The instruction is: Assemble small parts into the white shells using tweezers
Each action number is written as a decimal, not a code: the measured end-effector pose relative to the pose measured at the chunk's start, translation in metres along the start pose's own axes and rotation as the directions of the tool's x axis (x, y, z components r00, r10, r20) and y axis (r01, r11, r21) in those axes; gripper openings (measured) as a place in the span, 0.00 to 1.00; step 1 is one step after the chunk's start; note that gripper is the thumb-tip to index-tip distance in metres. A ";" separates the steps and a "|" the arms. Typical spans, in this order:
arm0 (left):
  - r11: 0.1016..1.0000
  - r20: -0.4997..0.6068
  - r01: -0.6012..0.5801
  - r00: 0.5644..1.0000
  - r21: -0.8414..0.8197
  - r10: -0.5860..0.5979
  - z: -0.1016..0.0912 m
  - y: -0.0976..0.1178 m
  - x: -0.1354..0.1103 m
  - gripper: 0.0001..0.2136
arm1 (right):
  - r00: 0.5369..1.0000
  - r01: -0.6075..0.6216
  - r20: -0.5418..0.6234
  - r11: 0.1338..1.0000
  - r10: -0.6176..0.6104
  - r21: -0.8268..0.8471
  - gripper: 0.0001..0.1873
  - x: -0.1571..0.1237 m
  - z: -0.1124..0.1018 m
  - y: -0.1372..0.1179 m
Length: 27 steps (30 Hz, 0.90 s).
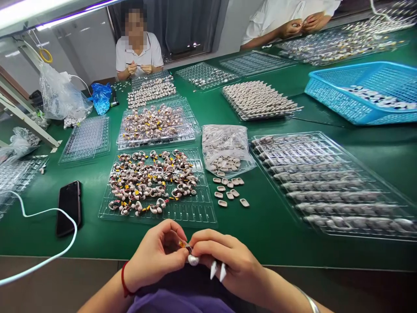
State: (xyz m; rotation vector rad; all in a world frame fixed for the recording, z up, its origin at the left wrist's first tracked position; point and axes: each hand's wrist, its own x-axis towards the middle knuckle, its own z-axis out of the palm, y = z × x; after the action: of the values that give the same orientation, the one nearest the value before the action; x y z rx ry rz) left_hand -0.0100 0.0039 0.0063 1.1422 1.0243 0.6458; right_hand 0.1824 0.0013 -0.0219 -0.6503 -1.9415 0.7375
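Note:
My left hand (156, 256) and my right hand (224, 261) meet at the table's near edge, both pinched on one small part (188, 252) with an orange-and-dark end and a white rounded shell. Just beyond them lies a clear plastic tray (192, 213) heaped with several similar small wired parts (150, 182). To its right several loose beige shells (230, 193) lie on the green table below a clear bag of shells (224, 148).
A black phone (69, 206) and a white cable (39, 213) lie at the left. A long clear tray of filled rows (332, 182) sits at the right, a blue basket (365, 93) behind it. More trays fill the far table. Two other people sit opposite.

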 end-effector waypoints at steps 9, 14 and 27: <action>0.987 -0.054 -0.011 0.998 0.160 0.020 0.011 0.011 -0.006 0.08 | 0.992 0.075 -0.092 0.995 -0.081 -0.067 0.08 -0.004 0.003 -0.008; 0.976 -0.062 -0.032 0.997 0.218 0.047 0.014 0.017 -0.010 0.08 | 0.987 0.100 -0.111 0.985 -0.116 -0.139 0.09 -0.008 0.004 -0.011; 0.979 -0.125 -0.132 0.980 0.154 0.152 0.019 0.013 -0.012 0.08 | 0.985 0.155 -0.045 0.968 -0.167 -0.197 0.13 -0.007 0.003 -0.017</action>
State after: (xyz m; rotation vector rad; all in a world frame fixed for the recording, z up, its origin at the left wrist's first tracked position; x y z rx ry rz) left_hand 0.0030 -0.0099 0.0239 1.3215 1.1272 0.7818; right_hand 0.1801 -0.0161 -0.0147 -0.6145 -1.9974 0.4276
